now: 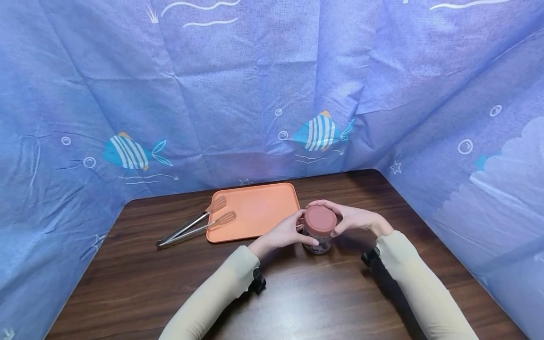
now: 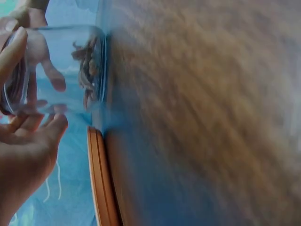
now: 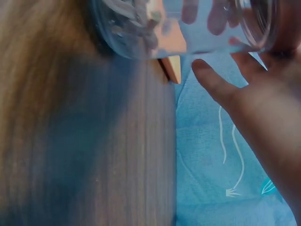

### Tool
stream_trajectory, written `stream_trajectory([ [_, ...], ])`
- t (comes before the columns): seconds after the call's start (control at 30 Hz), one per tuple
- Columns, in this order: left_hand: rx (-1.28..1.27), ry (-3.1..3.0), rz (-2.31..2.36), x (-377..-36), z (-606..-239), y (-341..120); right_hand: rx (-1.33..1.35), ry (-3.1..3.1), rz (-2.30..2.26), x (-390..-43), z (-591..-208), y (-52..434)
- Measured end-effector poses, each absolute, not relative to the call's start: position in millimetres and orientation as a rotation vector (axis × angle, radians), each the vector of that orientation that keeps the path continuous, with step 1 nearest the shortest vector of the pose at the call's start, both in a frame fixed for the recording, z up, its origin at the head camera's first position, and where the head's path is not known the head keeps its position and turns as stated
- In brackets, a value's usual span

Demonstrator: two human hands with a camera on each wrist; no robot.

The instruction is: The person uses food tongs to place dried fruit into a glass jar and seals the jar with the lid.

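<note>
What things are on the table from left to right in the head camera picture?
Tongs → orange tray → left hand → jar with the pink lid → right hand.

The tray [image 1: 259, 208] lies on the worktop [image 1: 297, 293], toward its far edge. Left of the tray lie the tongs [image 1: 191, 229], their tips resting on the tray's left rim. Just right of the tray's near right corner stands the jar [image 1: 318, 233], with the left hand [image 1: 284, 233] and the right hand [image 1: 354, 217] on either side of it.
</note>
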State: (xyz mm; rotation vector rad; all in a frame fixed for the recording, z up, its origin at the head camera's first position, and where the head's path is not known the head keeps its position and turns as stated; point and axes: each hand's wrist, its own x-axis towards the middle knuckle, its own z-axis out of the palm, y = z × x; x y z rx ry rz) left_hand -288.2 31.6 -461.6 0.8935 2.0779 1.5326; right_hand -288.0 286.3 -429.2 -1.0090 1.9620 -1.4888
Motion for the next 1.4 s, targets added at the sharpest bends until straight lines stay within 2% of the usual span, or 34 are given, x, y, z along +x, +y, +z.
stream_trajectory([
  [0.17, 0.915, 2.021, 1.531, -291.8, -463.1, 28.7, -1.028, 1.960, -1.455, -286.7, -424.5, 285.8],
  [0.4, 0.949, 2.030, 1.510, -290.5, -464.0, 27.1, -0.839, 2.385, -1.460, -262.5, -423.2, 279.8],
  [0.67, 0.957, 2.016, 1.530, -291.1, -464.7, 27.6, -0.826, 2.702, -1.355, -250.1, -432.1, 274.8],
  [1.07, 0.932, 2.033, 1.510, -292.2, -466.1, 29.2, -0.723, 2.469, -1.476, -252.2, -433.1, 299.2],
  [1.4, 0.958, 2.038, 1.504, -291.4, -466.4, 28.5, -0.723, 2.483, -1.493, -250.8, -436.5, 293.8],
])
